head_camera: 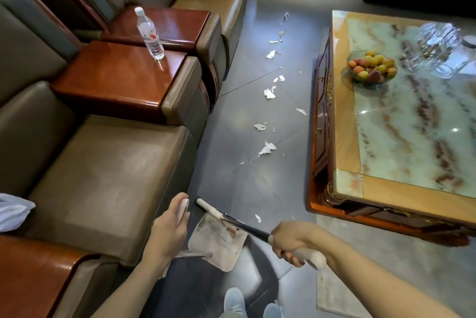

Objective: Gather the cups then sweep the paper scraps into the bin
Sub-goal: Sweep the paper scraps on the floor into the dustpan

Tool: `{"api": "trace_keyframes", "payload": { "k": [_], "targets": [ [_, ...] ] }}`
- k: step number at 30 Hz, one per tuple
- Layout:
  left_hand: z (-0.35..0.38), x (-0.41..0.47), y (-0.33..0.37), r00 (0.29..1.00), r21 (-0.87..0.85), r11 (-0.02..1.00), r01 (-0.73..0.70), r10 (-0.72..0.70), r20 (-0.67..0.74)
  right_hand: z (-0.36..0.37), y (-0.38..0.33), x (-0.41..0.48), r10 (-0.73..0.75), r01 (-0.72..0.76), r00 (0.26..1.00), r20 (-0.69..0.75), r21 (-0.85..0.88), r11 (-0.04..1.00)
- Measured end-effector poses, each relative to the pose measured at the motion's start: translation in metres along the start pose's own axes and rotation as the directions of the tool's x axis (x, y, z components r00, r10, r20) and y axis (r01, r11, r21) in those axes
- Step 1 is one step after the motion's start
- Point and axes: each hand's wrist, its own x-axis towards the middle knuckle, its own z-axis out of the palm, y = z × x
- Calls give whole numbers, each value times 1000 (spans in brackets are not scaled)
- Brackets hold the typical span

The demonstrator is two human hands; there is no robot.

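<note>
Sweeping stage: gripping white-and-black broom stick (247,226) in right hand (291,243), clasping handle of pale dustpan (219,240) in left hand (167,230). White torn paper scraps (268,149) ahead along grey floor (244,188). Next: reach forward, draw nearest scrap panward

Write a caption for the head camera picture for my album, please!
Left hand holding the dustpan, right hand gripping the broom, paper scraps trailing along the floor between sofa and table.
</note>
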Motion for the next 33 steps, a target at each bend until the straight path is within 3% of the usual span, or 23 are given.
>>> {"api": "trace_keyframes", "payload": {
  "k": [6,15,19,21,25,27,30,33],
  "targets": [
    [-6,-13,-2,1000,-1,1000,-1,1,4,-9,16,-54,-52,59,998,-37,192,980],
    [-16,-77,-10,996,2,998,61,-61,-66,-29,15,-67,-86,97,992,-91,119,988],
    [-23,-113,-25,979,-40,990,132,-137,-152,-18,0,-50,-113,109,985,-131,-37,993],
    [-25,-126,-34,967,-47,986,162,-168,-190,-4,-15,-38,-146,112,974,-172,-194,975],
    [-27,-141,-58,941,-51,974,221,-227,-253,35,-46,-12,-304,64,921,-245,-672,737],
    [-28,-142,-71,930,-75,964,256,-267,-255,49,-56,1,-357,88,909,-213,-741,665],
    [-32,-137,-84,928,-74,961,266,-276,-250,63,-69,12,-360,142,920,-153,-728,671],
    [-40,-130,-89,932,-61,963,261,-268,-244,79,-75,16,-369,139,921,-124,-781,609]
  ]
}}
